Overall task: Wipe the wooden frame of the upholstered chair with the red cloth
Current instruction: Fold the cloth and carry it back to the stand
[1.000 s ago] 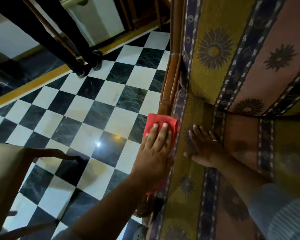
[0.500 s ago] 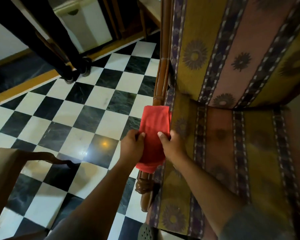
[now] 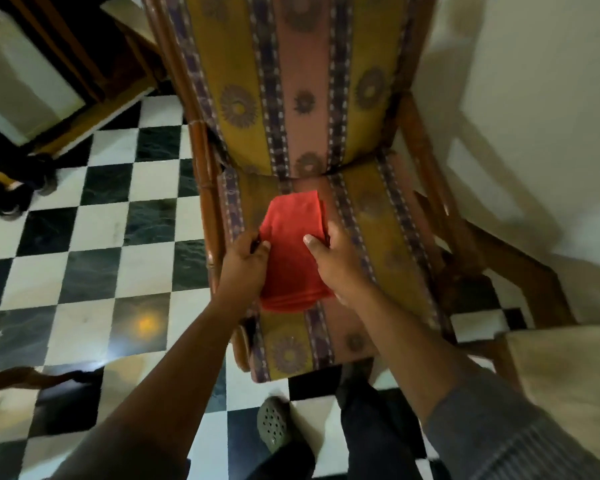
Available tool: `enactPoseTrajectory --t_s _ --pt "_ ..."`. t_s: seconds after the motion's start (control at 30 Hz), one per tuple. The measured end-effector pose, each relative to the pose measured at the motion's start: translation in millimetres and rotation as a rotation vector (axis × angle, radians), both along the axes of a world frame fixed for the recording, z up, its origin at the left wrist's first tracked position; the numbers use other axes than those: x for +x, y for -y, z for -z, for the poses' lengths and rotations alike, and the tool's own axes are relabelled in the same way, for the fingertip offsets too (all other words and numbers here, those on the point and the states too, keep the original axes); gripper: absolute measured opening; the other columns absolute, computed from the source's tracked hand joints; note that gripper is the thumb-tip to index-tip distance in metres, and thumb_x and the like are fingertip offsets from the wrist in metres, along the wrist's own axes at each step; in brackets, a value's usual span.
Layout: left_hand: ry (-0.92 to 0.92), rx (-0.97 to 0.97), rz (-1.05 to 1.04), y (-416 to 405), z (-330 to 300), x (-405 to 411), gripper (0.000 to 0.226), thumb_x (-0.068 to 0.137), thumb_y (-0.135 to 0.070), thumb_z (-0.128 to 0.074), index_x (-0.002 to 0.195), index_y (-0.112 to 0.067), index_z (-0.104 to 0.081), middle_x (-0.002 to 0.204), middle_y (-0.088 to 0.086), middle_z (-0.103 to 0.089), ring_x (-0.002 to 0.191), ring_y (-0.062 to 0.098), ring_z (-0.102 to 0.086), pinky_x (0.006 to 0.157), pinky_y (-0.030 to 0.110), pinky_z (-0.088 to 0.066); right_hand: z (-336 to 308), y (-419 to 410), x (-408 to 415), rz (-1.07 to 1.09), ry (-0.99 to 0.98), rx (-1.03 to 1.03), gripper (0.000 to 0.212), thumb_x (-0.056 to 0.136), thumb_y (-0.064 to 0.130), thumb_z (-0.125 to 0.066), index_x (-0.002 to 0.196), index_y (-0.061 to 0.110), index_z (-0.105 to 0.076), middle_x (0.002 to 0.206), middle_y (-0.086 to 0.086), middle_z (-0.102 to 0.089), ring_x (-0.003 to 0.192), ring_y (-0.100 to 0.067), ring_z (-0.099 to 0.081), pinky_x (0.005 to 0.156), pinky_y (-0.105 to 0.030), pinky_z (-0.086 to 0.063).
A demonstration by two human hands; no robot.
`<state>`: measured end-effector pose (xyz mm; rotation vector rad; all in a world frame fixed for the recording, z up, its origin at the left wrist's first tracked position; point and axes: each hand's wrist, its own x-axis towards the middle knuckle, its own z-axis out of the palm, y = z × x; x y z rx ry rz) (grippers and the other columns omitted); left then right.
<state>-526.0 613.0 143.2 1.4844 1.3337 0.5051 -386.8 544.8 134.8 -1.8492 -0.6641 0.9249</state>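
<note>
Folded red cloth (image 3: 293,251) has come off the left wooden side rail (image 3: 207,202) to over the striped upholstered seat cushion (image 3: 378,237) | left hand (image 3: 245,263) and right hand (image 3: 336,261) each pinch a long edge, fingers closed on it | likely refolding for a fresh face | right wooden arm (image 3: 430,178) seemingly not yet wiped

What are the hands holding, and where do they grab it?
Both hands hold the folded red cloth over the chair seat: the left hand has its grip on the left edge, the right hand on the right edge.
</note>
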Motion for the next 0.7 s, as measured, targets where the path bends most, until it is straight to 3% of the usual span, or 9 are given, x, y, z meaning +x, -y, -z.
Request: enactPoseTrajectory --t_s 0.13,0.2,0.33,0.5,0.57,0.7 --pt "0.027 0.010 0.206 46 -24 69 0.026 0.096 -0.007 -0.053 0.121 -0.008 -0.061 0.109 0.004 -0.061 0.091 0.014 -0.056 0.079 0.022 -0.044 -27 76 54 0.189 -0.009 -0.011 0.027 0.096 0.029 -0.059 0.122 0.024 -0.058 0.112 0.006 -0.065 0.105 -0.014 -0.063 0.084 -0.030 -0.047" --pt "0.019 0.012 0.325 72 -33 104 0.029 0.096 -0.005 -0.053 0.124 -0.007 -0.060 0.113 0.006 -0.062 0.098 0.017 -0.056 0.083 0.023 -0.043 -36 116 81 0.266 0.011 -0.044 0.033 0.096 0.034 -0.057 0.128 0.027 -0.054 0.120 0.003 -0.064 0.111 -0.018 -0.061 0.092 -0.037 -0.049" --pt "-0.060 0.023 0.602 129 -41 181 0.034 0.098 -0.009 -0.051 0.132 -0.006 -0.056 0.127 0.015 -0.062 0.113 0.026 -0.058 0.100 0.037 -0.045 -47 201 129 0.454 -0.038 -0.065 0.035 0.098 0.040 -0.054 0.131 0.030 -0.047 0.117 0.006 -0.059 0.109 -0.018 -0.059 0.100 -0.050 -0.049" --pt "-0.089 -0.021 0.844 214 -45 273 0.034 0.101 -0.016 -0.047 0.134 -0.014 -0.050 0.128 0.007 -0.058 0.116 0.023 -0.054 0.103 0.048 -0.045 -47 303 183 0.688 -0.070 0.015 0.033 0.099 0.029 -0.054 0.130 0.019 -0.047 0.121 -0.001 -0.058 0.108 -0.020 -0.060 0.096 -0.047 -0.052" --pt "-0.127 -0.003 0.971 261 -40 316 0.032 0.101 -0.020 -0.046 0.132 -0.017 -0.050 0.127 0.004 -0.058 0.113 0.022 -0.056 0.097 0.046 -0.049 -38 356 208 0.791 -0.071 0.052 0.031 0.099 0.025 -0.054 0.130 0.019 -0.048 0.119 0.001 -0.060 0.108 -0.020 -0.061 0.093 -0.044 -0.053" --pt "-0.166 0.032 1.186 356 -18 382 0.030 0.102 -0.024 -0.044 0.131 -0.022 -0.049 0.107 -0.014 -0.054 0.093 0.005 -0.052 0.071 0.022 -0.042 -11 452 245 0.990 -0.156 0.055 0.026 0.099 0.026 -0.052 0.125 0.031 -0.047 0.111 0.011 -0.059 0.104 -0.014 -0.061 0.089 -0.040 -0.053"
